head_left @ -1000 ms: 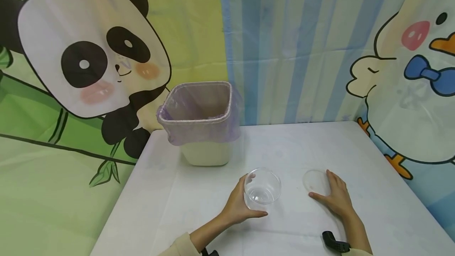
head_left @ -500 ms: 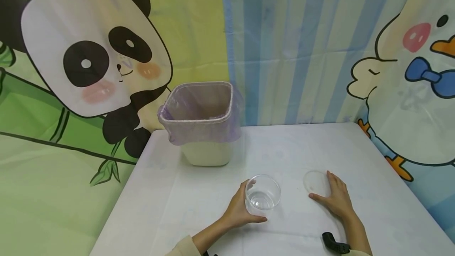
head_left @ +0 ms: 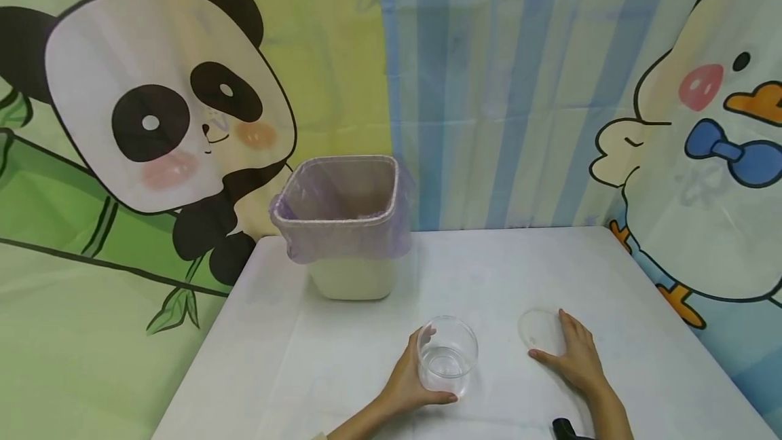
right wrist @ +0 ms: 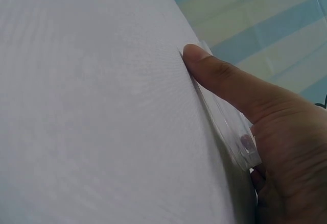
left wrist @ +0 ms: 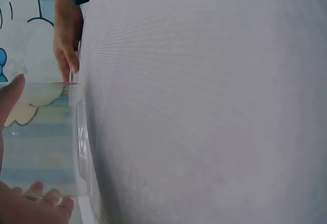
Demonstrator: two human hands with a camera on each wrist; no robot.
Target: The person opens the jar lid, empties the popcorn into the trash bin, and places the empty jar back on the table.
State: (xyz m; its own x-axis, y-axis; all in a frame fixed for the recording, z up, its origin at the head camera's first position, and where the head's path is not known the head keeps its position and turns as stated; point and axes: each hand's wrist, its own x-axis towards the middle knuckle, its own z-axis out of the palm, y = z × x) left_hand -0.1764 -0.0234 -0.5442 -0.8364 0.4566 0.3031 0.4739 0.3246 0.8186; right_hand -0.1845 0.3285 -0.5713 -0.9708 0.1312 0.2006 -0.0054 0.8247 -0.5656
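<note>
A clear round plastic container (head_left: 449,367) stands low over the white table, its round mouth facing up. My left hand (head_left: 408,380) grips its side, thumb at the near side and fingers curled round the far side. In the left wrist view the see-through wall of the container (left wrist: 41,145) shows between thumb and fingertips, its base right by the tabletop. Further right, a clear round lid (head_left: 537,329) lies flat. The thumb and fingers of my right hand (head_left: 577,360) hold it by the edge, and the right wrist view shows the lid's rim (right wrist: 227,124) between them.
A bin (head_left: 354,279) lined with a thin purple bag stands at the back left of the white table (head_left: 489,270). Behind it hangs a curtain (head_left: 476,87) printed with a panda, stripes and a duck.
My left hand has lowered the container slightly and tipped it more upright. The right hand has stayed on the lid. The head view has tilted up a little.
</note>
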